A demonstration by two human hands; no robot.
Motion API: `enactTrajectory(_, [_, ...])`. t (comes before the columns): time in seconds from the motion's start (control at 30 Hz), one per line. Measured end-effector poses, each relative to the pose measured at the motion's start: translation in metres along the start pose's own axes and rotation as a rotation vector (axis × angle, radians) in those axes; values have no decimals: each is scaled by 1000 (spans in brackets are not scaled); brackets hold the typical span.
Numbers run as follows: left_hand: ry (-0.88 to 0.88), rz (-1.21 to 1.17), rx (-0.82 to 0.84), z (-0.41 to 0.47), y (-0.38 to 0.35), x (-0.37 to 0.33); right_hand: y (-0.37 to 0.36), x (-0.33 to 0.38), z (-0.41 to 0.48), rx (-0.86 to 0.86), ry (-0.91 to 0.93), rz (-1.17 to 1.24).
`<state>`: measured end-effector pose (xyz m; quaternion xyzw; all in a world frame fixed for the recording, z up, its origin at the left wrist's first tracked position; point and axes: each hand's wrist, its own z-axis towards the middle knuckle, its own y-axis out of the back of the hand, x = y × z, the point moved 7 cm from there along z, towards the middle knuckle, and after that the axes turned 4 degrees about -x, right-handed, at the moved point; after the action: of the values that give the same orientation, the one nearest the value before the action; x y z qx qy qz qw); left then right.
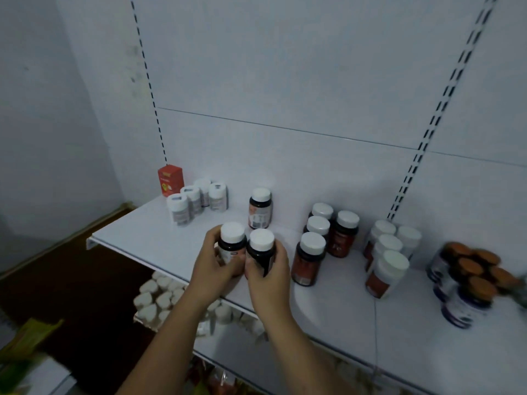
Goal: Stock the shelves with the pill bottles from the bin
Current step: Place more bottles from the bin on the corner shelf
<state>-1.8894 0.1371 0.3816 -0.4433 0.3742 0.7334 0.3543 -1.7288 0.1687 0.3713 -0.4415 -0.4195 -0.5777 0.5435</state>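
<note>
Two dark pill bottles with white caps stand side by side over the white shelf [148,238]. My left hand [212,270] grips the left bottle [232,240] and my right hand [269,280] grips the right bottle [261,246]. Both bottles are upright and touch each other; whether their bases rest on the shelf is hidden by my fingers. Behind them a third dark bottle [260,208] of the same kind stands alone near the back panel. The bin is not in view.
A red box [170,179] and several white bottles [196,202] stand at the shelf's back left. Brown bottles [322,240], white-capped bottles [389,258] and orange-capped bottles [467,280] fill the right. A lower shelf holds more white-capped bottles [159,295].
</note>
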Motion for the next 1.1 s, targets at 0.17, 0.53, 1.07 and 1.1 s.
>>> enactTrajectory(0.17, [152,-162,170,28,-24,10,2,-20,0,-4,-20,-61])
enactTrajectory(0.53, [430,-542,252,69,-54,11,-24,-4,30,29,-159,76])
enactTrajectory(1.07, [460,-581,195,88,-55,32,-46,-21,49,6,-241,99])
enactTrajectory(1.1, [459,-585,184,89,-55,32,-47,-21,50,8,-232,90])
